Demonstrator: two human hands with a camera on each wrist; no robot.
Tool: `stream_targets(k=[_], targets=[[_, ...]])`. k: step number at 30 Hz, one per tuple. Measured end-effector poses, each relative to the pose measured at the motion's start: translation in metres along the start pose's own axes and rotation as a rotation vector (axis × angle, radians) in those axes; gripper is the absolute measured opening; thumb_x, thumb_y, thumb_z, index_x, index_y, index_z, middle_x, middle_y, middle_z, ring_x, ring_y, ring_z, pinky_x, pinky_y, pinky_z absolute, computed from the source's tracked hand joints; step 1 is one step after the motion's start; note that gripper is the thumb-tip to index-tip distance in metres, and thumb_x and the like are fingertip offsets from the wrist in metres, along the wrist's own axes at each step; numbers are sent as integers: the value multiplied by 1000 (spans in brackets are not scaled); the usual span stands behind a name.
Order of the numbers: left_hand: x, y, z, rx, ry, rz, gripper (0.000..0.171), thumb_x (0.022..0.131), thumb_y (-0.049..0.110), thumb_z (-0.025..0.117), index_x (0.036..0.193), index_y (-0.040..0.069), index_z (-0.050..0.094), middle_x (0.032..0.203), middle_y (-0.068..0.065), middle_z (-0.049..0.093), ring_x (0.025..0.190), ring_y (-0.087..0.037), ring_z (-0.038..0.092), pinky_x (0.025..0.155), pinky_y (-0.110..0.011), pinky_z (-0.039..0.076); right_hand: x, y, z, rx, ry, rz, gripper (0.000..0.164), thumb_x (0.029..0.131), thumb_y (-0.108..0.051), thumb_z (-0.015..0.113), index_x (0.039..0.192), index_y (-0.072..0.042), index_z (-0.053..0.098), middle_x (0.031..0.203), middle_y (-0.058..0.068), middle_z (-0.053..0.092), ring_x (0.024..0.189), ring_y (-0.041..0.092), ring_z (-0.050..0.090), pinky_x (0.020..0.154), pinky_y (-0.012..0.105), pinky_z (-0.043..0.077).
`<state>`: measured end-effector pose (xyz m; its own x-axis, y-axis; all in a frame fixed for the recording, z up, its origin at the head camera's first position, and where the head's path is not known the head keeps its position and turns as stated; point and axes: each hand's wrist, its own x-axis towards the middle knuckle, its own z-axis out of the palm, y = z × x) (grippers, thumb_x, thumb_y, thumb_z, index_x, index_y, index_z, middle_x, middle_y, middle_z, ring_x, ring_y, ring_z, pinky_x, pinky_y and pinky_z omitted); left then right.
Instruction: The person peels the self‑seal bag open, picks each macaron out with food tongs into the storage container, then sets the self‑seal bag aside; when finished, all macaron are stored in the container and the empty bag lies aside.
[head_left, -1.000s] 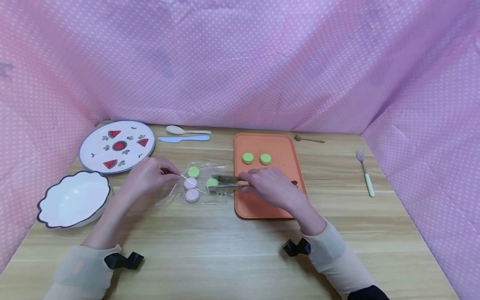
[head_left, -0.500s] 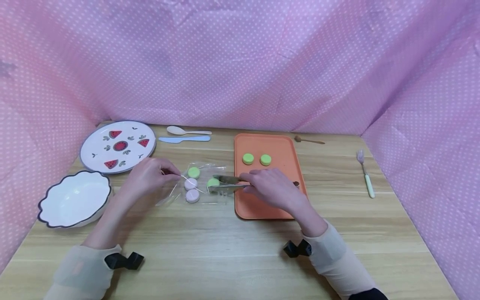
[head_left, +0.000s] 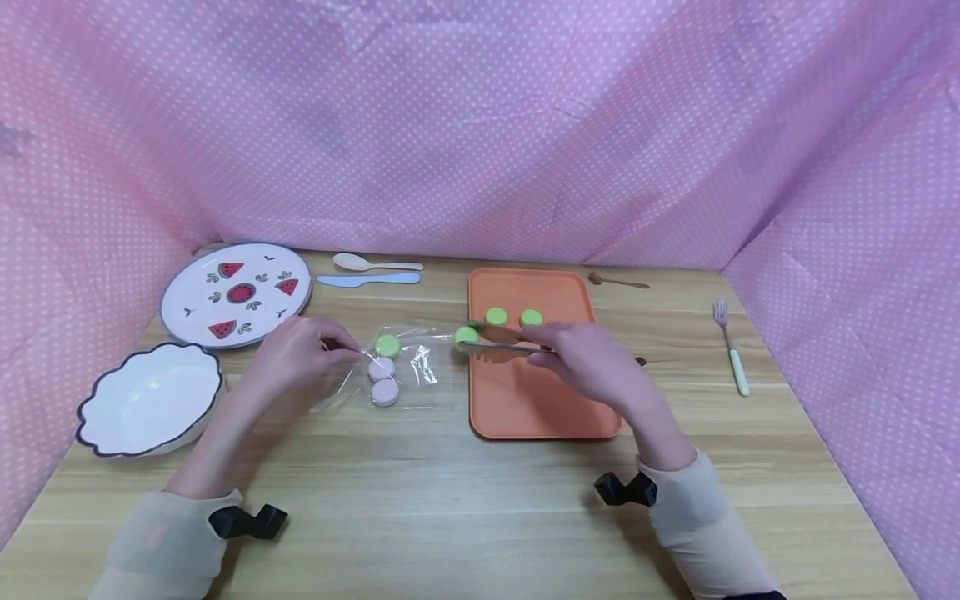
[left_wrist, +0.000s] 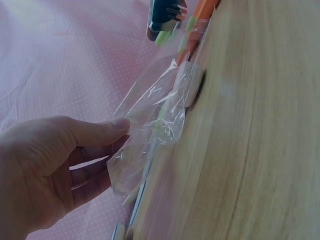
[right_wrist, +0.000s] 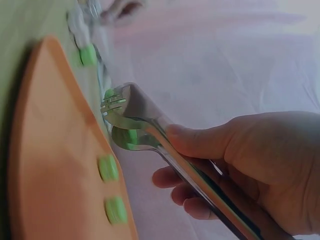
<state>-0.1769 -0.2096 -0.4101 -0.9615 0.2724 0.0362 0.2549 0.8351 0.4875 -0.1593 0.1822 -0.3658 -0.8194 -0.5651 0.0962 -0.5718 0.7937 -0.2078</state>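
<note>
In the head view my left hand [head_left: 303,350] pinches the edge of a clear plastic bag [head_left: 426,367] between thumb and fingers; the left wrist view shows the bag's film [left_wrist: 150,110] lifted from the table. A green macaron [head_left: 387,346] and two lilac macarons [head_left: 382,380] lie in the bag. My right hand [head_left: 588,362] holds metal serving tongs [head_left: 506,347], which grip a green macaron [head_left: 466,337] over the left edge of the orange tray [head_left: 525,408]. Two green macarons [right_wrist: 108,167] sit side by side on that tray.
At the left are a watermelon-patterned plate [head_left: 187,287] and a white scalloped bowl [head_left: 150,400]. A cream spoon [head_left: 356,261] and blue knife [head_left: 371,278] lie at the back. Right of the tray are a wooden honey dipper [head_left: 618,281] and a fork [head_left: 732,350].
My right hand has moved right with the tongs, carrying the green macaron out of the bag to the tray's edge. The left hand has stayed in place on the bag.
</note>
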Motion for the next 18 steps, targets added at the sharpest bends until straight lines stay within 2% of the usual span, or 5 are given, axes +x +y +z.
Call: stream_targets(k=[8,11,15,18], targets=[[1,1,0,-11,-24,-12,4,81,29,74,85,29,74,81,11,72,78,-9,63,72,-31,46,-26,48,-16,39,41,90,21,91,-29,62,112,-27,63,86,-12,64,69,7,54,66,29,44],[1,1,0,-8,-21,-10,4,81,29,74,84,29,74,81,11,72,78,-9,63,72,-31,46,-39,68,-19,27,60,138,26,91,-28,63,117,-26,63,97,-9,68,79,10,60,70,34,48],[0,0,2,-2,-8,-14,4,80,30,74,84,30,74,80,12,71,77,-8,63,72,-31,46,-53,88,-21,2,69,179,29,91,-25,62,119,-20,62,109,0,69,97,20,66,80,43,49],[-1,0,1,-9,-4,-31,4,80,29,75,84,30,74,80,12,71,77,-8,62,72,-31,46,-59,98,-22,-36,70,187,26,92,-25,61,116,-18,63,105,2,70,95,25,67,77,47,49]])
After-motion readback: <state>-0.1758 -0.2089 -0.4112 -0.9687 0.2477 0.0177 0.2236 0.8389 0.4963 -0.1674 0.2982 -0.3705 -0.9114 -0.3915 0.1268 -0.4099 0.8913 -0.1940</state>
